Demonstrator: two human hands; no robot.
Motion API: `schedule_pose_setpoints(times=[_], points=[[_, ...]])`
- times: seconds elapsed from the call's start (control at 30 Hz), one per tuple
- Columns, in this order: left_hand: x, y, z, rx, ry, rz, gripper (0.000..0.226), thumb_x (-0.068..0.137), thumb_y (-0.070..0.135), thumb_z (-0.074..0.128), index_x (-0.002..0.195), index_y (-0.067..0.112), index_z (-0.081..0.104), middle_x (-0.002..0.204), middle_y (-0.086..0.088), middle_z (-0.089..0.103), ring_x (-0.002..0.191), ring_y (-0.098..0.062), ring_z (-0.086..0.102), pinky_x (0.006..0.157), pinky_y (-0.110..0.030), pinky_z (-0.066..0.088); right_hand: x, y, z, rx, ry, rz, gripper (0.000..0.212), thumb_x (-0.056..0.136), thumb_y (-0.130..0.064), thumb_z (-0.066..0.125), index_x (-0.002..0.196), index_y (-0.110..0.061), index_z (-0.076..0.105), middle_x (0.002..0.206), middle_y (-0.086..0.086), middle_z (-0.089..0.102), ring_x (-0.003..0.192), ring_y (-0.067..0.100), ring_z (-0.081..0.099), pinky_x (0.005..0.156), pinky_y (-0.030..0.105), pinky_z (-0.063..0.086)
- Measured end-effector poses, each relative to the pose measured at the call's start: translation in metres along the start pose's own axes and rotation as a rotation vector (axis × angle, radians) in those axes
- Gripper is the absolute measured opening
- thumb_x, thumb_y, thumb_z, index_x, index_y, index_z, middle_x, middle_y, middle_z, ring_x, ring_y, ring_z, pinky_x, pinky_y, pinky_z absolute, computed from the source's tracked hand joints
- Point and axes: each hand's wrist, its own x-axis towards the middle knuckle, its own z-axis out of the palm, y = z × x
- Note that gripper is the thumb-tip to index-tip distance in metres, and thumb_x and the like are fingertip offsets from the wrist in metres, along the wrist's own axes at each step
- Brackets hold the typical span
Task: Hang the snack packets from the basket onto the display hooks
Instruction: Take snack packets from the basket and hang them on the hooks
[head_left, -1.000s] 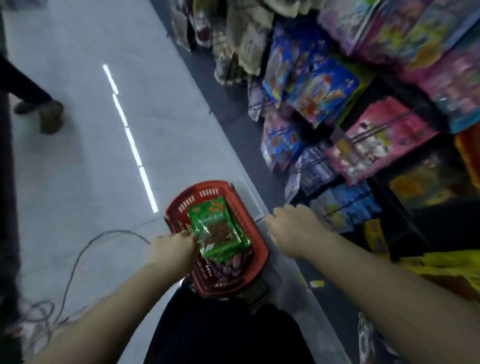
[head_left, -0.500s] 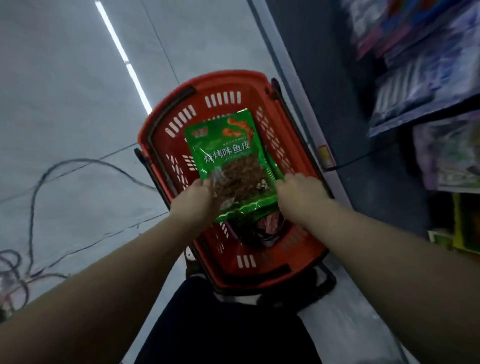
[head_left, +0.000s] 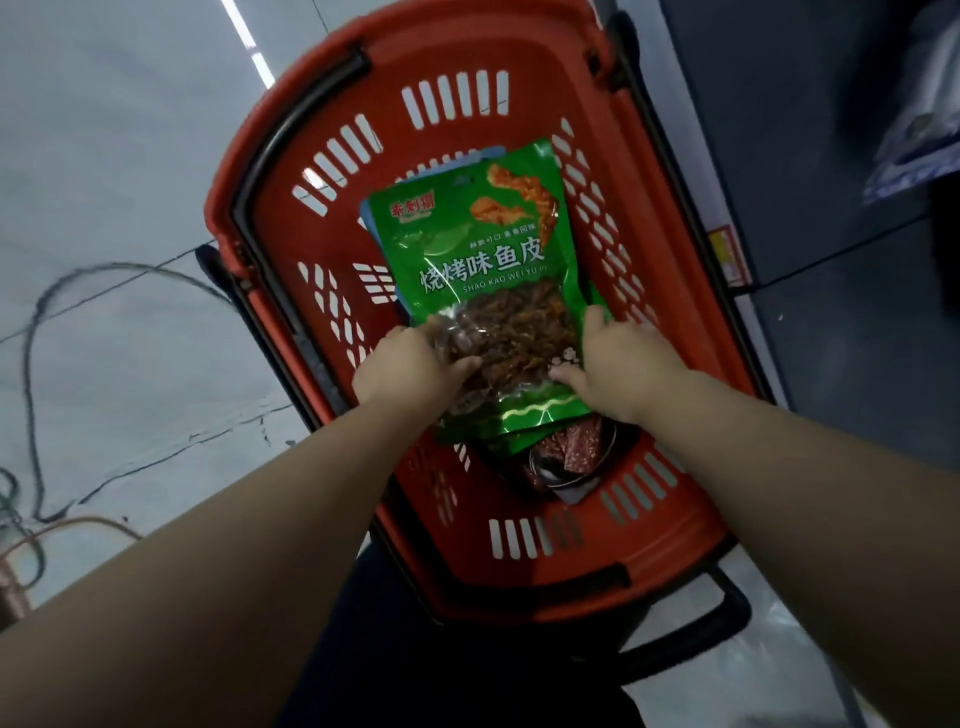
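- The left hand (head_left: 402, 361) grips the lower left edge of the green snack packet (head_left: 485, 280), thumb curled over its clear window
- The right hand (head_left: 621, 364) pinches the lower right edge, thumb on the front face
- The packet sits at the centre of the frame, inside the red basket (head_left: 675, 551), held between both hands; its long axis runs from the hands up toward the top of the frame, leaning slightly right
- Neither hand looks nearer; the top edge, where a hang hole would likely be, points away from both
- More green packets lie beneath it, and dark red packets (head_left: 574, 452) lie below the right hand
- The shelving occupies the right edge of the frame, so the lift probably goes that way; no hooks are in view
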Motion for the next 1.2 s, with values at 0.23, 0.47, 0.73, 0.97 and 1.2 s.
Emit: schedule_pose_setpoints(times=[0.23, 0.47, 0.73, 0.97, 1.2], points=[[-0.056, 0.006, 0.061, -0.073, -0.081, -0.094, 0.068, 0.074, 0.071, 0.062, 0.133, 0.038, 0.052, 0.106, -0.002, 0.067, 0.083, -0.021, 0.068, 0.047, -0.02, 0.036, -0.057, 0.029, 0.042, 0.192, -0.1, 0.037, 0.053, 0.093, -0.044, 0.055, 0.123, -0.008, 0.032, 0.107, 0.012, 0.063, 0.098, 0.032, 0.061, 0.069, 0.032, 0.039], [-0.095, 0.011, 0.112, -0.406, 0.05, -0.256, 0.082, 0.066, 0.061, 0.077, 0.124, 0.021, 0.036, 0.113, 0.002, 0.064, 0.098, -0.025, 0.066, 0.083, -0.044, 0.055, -0.094, 0.05, 0.083, 0.284, -0.044, 0.042, 0.054, 0.09, -0.04, 0.062, 0.122, -0.011, 0.031, 0.109, 0.01, 0.061, 0.099, 0.031, 0.061, 0.069, 0.032, 0.04], [-0.139, -0.002, 0.097, -1.103, 0.037, -0.115, 0.03, 0.084, 0.007, 0.071, 0.112, 0.011, 0.06, 0.1, 0.0, 0.069, 0.093, -0.015, 0.066, 0.078, -0.027, 0.052, -0.128, 0.049, 0.077, 0.699, 0.11, 0.072, 0.043, 0.086, -0.01, 0.068, 0.112, -0.015, 0.034, 0.102, 0.004, 0.056, 0.08, 0.006, 0.055, 0.061, 0.021, 0.041], [-0.206, -0.01, 0.0, -1.106, 0.219, 0.151, 0.027, 0.084, 0.002, 0.071, 0.097, 0.023, 0.06, 0.093, 0.006, 0.072, 0.085, -0.003, 0.069, 0.079, -0.025, 0.054, -0.201, 0.019, 0.017, 1.001, 0.236, -0.021, 0.068, 0.081, -0.041, 0.072, 0.136, -0.024, 0.037, 0.123, -0.008, 0.056, 0.114, 0.01, 0.051, 0.098, 0.032, 0.043], [-0.317, 0.021, -0.173, -1.157, 0.284, 0.438, 0.032, 0.084, -0.001, 0.069, 0.103, 0.023, 0.061, 0.091, -0.001, 0.076, 0.084, -0.016, 0.073, 0.073, -0.028, 0.059, -0.326, -0.01, -0.139, 1.087, 0.499, -0.103, 0.03, 0.086, -0.036, 0.068, 0.107, -0.017, 0.057, 0.098, -0.008, 0.064, 0.088, 0.0, 0.059, 0.077, 0.013, 0.049]])
